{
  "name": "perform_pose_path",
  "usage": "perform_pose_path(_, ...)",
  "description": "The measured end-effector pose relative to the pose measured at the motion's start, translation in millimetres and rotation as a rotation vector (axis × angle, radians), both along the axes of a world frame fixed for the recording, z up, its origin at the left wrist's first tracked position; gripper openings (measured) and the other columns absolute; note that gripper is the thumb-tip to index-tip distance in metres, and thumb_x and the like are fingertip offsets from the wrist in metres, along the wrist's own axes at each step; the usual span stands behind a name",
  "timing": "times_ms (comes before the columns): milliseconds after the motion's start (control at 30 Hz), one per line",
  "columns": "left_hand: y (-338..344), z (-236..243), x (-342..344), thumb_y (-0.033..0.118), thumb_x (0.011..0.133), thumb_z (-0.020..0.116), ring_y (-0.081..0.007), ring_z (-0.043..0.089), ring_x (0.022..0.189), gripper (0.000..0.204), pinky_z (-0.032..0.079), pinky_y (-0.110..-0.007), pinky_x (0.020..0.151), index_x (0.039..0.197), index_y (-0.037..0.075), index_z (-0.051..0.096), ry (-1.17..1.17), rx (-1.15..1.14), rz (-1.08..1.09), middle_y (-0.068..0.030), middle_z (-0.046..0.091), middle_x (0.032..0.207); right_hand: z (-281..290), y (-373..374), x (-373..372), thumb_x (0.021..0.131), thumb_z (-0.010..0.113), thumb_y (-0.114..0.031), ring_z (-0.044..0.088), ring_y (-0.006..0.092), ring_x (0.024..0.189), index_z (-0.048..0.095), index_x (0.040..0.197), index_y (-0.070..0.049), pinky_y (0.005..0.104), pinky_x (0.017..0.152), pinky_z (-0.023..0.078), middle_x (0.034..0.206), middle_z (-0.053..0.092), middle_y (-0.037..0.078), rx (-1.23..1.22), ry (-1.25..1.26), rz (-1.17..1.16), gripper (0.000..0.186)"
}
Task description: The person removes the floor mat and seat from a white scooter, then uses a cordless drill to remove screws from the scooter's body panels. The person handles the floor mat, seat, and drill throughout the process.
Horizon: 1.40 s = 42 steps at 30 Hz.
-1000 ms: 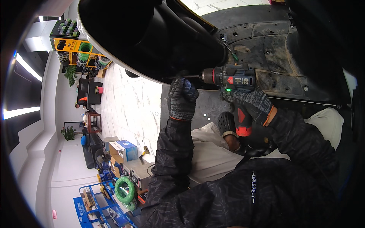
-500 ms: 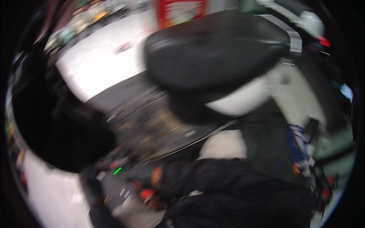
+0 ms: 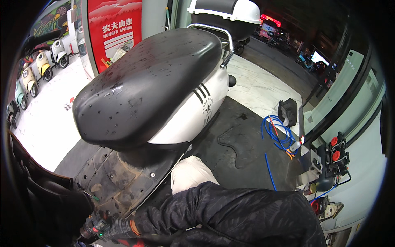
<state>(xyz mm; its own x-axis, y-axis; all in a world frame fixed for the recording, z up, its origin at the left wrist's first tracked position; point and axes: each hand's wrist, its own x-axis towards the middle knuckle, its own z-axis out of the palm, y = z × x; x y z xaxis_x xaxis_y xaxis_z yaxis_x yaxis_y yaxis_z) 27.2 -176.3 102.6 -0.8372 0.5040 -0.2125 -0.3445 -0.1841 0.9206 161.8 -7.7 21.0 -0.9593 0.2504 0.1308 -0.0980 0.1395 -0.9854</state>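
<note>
My right hand [image 3: 117, 229], in a grey glove, is closed round a power drill [image 3: 94, 227] at the lower left. The drill has a black body, a red patch and a small green light. It is beside the scooter's dirty black footboard [image 3: 111, 177], with its front end toward the dark front panel [image 3: 45, 193]. A dark sleeve covers my right arm, which reaches in from the right. At the bottom edge below the drill, a small dark-blue patch [image 3: 80, 243] may be part of my left hand; its fingers are hidden.
The scooter's wet black seat [image 3: 148, 78] and white side panel [image 3: 185, 113] fill the middle. A coiled blue hose [image 3: 276, 133] lies on the right, near a black compressor [image 3: 329, 164]. Several small scooters [image 3: 43, 66] stand far left, near a red panel [image 3: 115, 24].
The view has swung and sharpened, so the seat appears further left and lower. The drill and my right hand now appear nearer the lower left corner; my left arm has mostly left the view.
</note>
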Motion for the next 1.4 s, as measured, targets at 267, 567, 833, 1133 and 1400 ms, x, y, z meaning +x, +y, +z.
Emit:
perform_pose_path(267,-18.3,-42.3,-40.7,0.022,0.102,0.054,-0.0187,0.055,0.102,0.040,0.043,-0.031,0.086,0.136,0.001,0.060,1.032,-0.380,-0.230,-0.0086,0.064,0.118,34.3,8.3,60.6,0.081,0.080,-0.018,0.064,0.0257,0.090,0.064,0.123,-0.004,0.0366,0.078,0.053,0.101,0.068,0.011,0.160,0.016,0.135,0.048)
perform_pose_path(567,-7.5,-23.8,-17.1,0.021,0.102,0.062,-0.0091,0.040,0.058,0.016,0.034,-0.027,0.053,0.103,0.006,0.066,0.014,0.168,-0.105,0.0038,0.048,0.071,17.4,2.2,28.1,0.094,0.072,-0.012,0.065,0.0147,0.073,0.071,0.108,-0.005,0.0314,0.065,0.057,0.085,0.068,0.002,-0.720,-0.202,0.017,0.016)
perform_pose_path(833,-10.3,-27.8,-18.8,0.025,0.101,0.063,-0.0086,0.040,0.061,0.037,0.036,-0.026,0.056,0.128,0.000,0.059,0.004,0.203,-0.114,0.0043,0.046,0.074,10.9,11.5,26.4,0.094,0.075,-0.018,0.069,0.0158,0.087,0.064,0.124,-0.005,0.0313,0.077,0.061,0.102,0.070,0.005,-0.419,-0.055,0.010,0.035)
perform_pose_path(1133,-6.7,-18.6,-17.1,0.025,0.102,0.061,-0.0082,0.037,0.059,0.030,0.034,-0.025,0.054,0.120,0.001,0.064,-0.128,0.278,-0.089,0.0039,0.044,0.071,5.4,54.5,12.2,0.093,0.076,-0.030,0.068,0.0238,0.112,0.059,0.134,-0.009,0.0385,0.099,0.058,0.125,0.068,0.010,0.110,0.065,0.097,0.049)
perform_pose_path(1400,-6.0,-23.3,-18.0,0.026,0.103,0.059,-0.0097,0.037,0.058,0.032,0.033,-0.026,0.054,0.122,0.001,0.063,-0.044,0.251,-0.086,0.0034,0.043,0.070,35.8,45.1,12.7,0.088,0.082,-0.027,0.068,0.0224,0.110,0.061,0.132,-0.009,0.0364,0.098,0.058,0.123,0.069,0.010,-0.018,-0.132,0.046,0.052)
